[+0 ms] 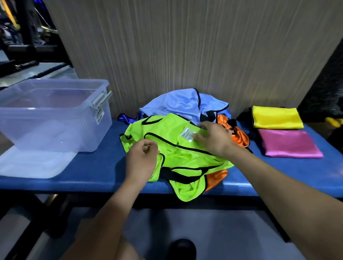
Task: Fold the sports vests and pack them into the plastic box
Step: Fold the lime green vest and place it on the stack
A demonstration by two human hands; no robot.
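On the long blue padded bench, bare between the clear plastic box and the pile, the neon-green mesh vest overhangs the front edge, the left hand pinching its fabric, the right hand spread flat on it.

Single head-worn wide-angle view, facing forward and down, close over the bench
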